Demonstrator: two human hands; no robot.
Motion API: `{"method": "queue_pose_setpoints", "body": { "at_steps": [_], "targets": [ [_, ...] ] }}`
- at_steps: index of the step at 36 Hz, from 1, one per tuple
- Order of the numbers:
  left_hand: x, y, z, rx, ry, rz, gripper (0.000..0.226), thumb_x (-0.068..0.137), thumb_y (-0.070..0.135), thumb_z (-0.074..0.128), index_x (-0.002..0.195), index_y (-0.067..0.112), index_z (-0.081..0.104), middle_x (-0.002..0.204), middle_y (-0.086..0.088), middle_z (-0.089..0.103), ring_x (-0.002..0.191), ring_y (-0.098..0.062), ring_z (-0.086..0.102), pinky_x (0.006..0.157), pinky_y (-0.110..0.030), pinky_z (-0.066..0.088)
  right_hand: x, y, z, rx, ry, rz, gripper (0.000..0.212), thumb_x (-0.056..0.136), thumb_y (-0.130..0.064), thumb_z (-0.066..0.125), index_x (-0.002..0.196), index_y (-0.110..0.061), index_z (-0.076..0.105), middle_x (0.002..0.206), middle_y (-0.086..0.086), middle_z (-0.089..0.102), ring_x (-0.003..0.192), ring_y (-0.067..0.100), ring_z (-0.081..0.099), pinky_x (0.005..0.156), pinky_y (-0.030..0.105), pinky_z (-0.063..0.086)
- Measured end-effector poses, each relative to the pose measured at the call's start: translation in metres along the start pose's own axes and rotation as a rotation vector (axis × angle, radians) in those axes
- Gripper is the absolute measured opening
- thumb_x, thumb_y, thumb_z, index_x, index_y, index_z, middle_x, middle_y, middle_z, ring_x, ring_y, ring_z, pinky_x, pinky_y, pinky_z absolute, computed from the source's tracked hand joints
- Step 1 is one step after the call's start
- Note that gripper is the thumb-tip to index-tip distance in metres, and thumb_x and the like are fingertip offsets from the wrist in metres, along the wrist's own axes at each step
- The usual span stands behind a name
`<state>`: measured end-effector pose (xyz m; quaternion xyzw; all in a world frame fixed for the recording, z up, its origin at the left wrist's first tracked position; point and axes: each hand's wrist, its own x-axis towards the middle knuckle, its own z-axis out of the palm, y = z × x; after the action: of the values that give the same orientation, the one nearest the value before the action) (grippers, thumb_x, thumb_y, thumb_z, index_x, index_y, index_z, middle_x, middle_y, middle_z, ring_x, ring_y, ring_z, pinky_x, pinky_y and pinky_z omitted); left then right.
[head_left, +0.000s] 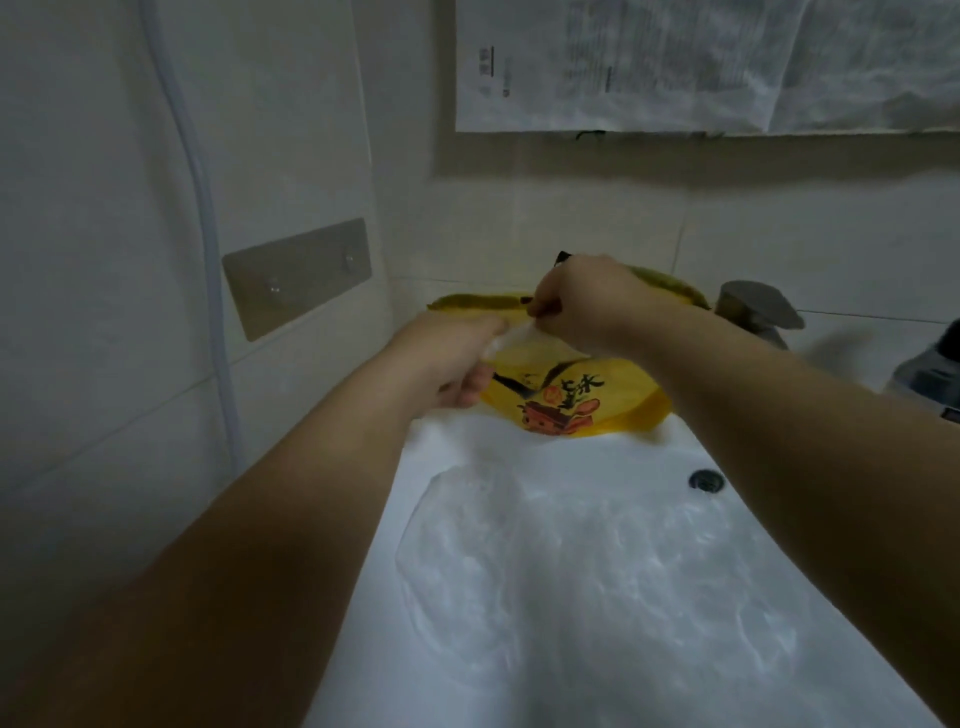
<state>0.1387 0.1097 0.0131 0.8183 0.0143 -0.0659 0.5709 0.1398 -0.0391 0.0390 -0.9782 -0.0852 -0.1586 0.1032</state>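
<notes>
Left hand (457, 358) grips the clear left edge of the yellow printed bag (571, 400), held at the far rim of the sink (415, 457). Right hand (587, 301) pinches the bag's top edge. Judging: basin holds water, bag looks mid-opening, mouth not clearly open; emptying or rinsing left. Tap (753, 312) sits further right.

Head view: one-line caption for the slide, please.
Left hand and right hand hold the top of a yellow printed bag at the back of a white sink, beside the tap.
</notes>
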Motion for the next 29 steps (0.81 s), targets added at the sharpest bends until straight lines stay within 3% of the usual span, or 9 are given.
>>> {"method": "queue_pose_setpoints", "body": {
  "at_steps": [4,8,12,14,16,19,22,26,29],
  "targets": [
    [0.017,0.0,0.002,0.084,0.077,0.007,0.018,0.088,0.02,0.068,0.084,0.004,0.061,0.071,-0.008,0.063,0.049,-0.014,0.058,0.057,-0.026,0.059,0.015,0.004,0.002,-0.112,-0.032,-0.004,0.025,0.092,-0.012,0.053,0.109,-0.019,0.07,0.111,0.006,0.068,0.1,0.026,0.061,0.076,0.03,0.047],
    [0.023,-0.004,0.0,0.096,0.226,-0.049,0.076,0.085,0.034,0.071,0.141,0.008,0.026,0.122,-0.01,0.046,0.089,-0.022,0.054,0.063,-0.029,0.057,0.02,0.008,0.0,-0.105,-0.03,0.009,0.024,0.093,-0.013,0.054,0.11,-0.021,0.069,0.113,0.006,0.066,0.102,0.026,0.059,0.076,0.03,0.045],
    [0.022,0.002,0.003,-0.155,-0.025,-0.093,0.019,0.092,0.012,0.062,0.1,0.0,0.05,0.085,-0.015,0.059,0.042,-0.01,0.059,0.04,-0.016,0.049,0.02,0.008,0.002,-0.092,-0.137,-0.012,0.022,0.092,-0.012,0.059,0.109,-0.019,0.07,0.113,0.003,0.066,0.102,0.022,0.059,0.077,0.026,0.042],
    [0.021,0.01,0.006,-0.282,-0.013,-0.014,0.017,0.095,0.004,0.055,0.079,0.001,0.051,0.07,-0.014,0.056,0.032,-0.007,0.052,0.035,-0.013,0.043,0.019,0.009,0.003,-0.166,-0.221,0.021,0.021,0.091,-0.005,0.055,0.099,-0.022,0.065,0.1,0.013,0.059,0.084,0.026,0.056,0.07,0.028,0.043],
    [0.022,0.021,0.007,-0.43,0.016,0.089,0.02,0.095,0.003,0.054,0.076,0.003,0.052,0.07,-0.012,0.055,0.037,-0.008,0.054,0.037,-0.013,0.043,0.02,0.015,0.003,-0.218,-0.269,0.098,0.012,0.098,-0.009,0.044,0.1,-0.016,0.054,0.103,0.019,0.049,0.086,0.032,0.048,0.077,0.037,0.043],
    [0.023,0.032,0.006,-0.64,-0.001,0.163,0.019,0.096,0.002,0.054,0.077,0.003,0.055,0.075,-0.011,0.059,0.049,-0.01,0.059,0.042,-0.013,0.046,0.023,0.025,-0.002,-0.296,-0.313,0.079,0.04,0.106,-0.026,0.028,0.136,-0.005,0.044,0.142,0.024,0.041,0.13,0.035,0.04,0.107,0.035,0.033],
    [0.028,0.031,0.007,-0.706,-0.025,0.128,0.015,0.096,0.003,0.055,0.082,0.001,0.058,0.084,-0.014,0.063,0.067,-0.016,0.062,0.05,-0.016,0.053,0.02,0.028,-0.001,-0.107,-0.261,0.112,0.034,0.104,-0.022,0.032,0.079,-0.006,0.048,0.081,0.008,0.047,0.072,0.019,0.046,0.057,0.02,0.041],
    [0.032,0.028,0.014,-0.802,-0.028,0.061,0.01,0.096,0.004,0.055,0.088,0.0,0.057,0.087,-0.015,0.063,0.07,-0.017,0.064,0.051,-0.017,0.055,0.007,0.024,-0.031,0.225,-0.081,0.188,0.033,0.101,-0.026,0.041,0.108,-0.004,0.064,0.094,0.009,0.058,0.088,0.023,0.052,0.07,0.027,0.034],
    [0.034,0.028,0.019,-0.909,-0.028,0.035,0.009,0.098,0.002,0.051,0.101,-0.004,0.057,0.096,-0.018,0.063,0.075,-0.02,0.066,0.051,-0.019,0.056,-0.004,0.025,-0.053,0.335,-0.146,0.08,0.049,0.091,-0.052,0.051,0.1,-0.008,0.069,0.086,0.004,0.062,0.077,0.018,0.054,0.072,0.032,0.038]
  ]
}}
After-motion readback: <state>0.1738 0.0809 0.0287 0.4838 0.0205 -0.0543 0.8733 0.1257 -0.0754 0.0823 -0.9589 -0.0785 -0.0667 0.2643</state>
